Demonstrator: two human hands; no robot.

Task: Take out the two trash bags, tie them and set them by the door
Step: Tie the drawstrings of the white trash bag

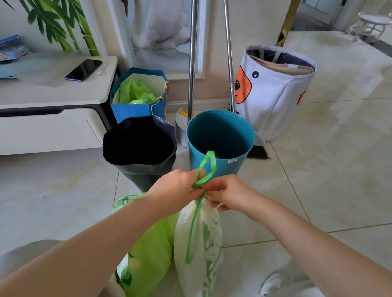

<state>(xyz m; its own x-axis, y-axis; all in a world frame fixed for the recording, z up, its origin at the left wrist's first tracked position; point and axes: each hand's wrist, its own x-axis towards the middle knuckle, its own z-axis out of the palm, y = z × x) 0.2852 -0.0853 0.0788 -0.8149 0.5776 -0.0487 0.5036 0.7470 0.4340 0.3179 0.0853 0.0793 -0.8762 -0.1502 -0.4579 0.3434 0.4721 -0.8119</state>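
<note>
A white trash bag (200, 249) with green print hangs in front of me, its neck gathered by a green drawstring (206, 171) that loops up above my fingers. My left hand (174, 189) pinches the drawstring at the neck from the left. My right hand (227, 193) pinches it from the right. A bright green trash bag (150, 256) lies on the floor just left of the white one, under my left forearm. The teal bin (220, 138) stands bare inside. The dark bin (140, 145) beside it is black inside.
A blue paper bag (137, 111) with green plastic stands behind the bins. Two metal poles (192, 52) and a broom lean at the wall. A white fabric basket (272, 91) stands right. A low white cabinet (39, 119) with a phone (84, 69) is at left. Tiled floor spreads right.
</note>
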